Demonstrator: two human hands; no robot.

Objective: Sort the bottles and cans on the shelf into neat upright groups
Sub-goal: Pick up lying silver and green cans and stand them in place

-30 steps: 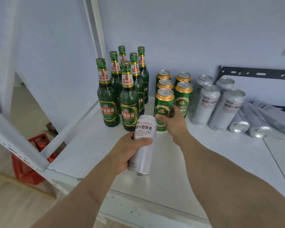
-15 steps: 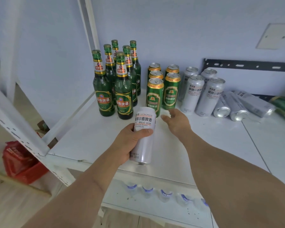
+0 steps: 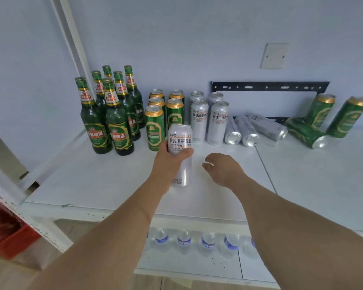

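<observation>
**White can in hand, fallen cans still waiting on the right**

Head view. Risks first. The left hand [image 3: 170, 155] holds a white can [image 3: 180, 151] upright, just in front of the standing green cans [image 3: 154, 127] and the standing white cans [image 3: 209, 120]. Both groups are packed tight, so a careless set-down could likely clip a front can and knock over the ones behind it. The held can's base looks close to the shelf [image 3: 105, 181], but whether it touches cannot be told; letting go early or tilted could tip it. The green bottles [image 3: 109, 122] stand tall and close together at far left, so a sideways elbow swing could probably topple them. Three lying white cans [image 3: 247, 132] on the right are round and free to roll if nudged. Further right one green can [image 3: 306, 133] lies flat and two leaning green cans [image 3: 335, 116] rest against the wall; they may slide.

Hands. Left hand is wrapped round the middle of the white can, thumb across the label, firm grip. Right hand [image 3: 222, 166] is empty, fingers loosely curled, over the shelf just right of the held can, touching nothing I can see.

Below: a row of water bottles [image 3: 197, 241] on the lower shelf.
</observation>
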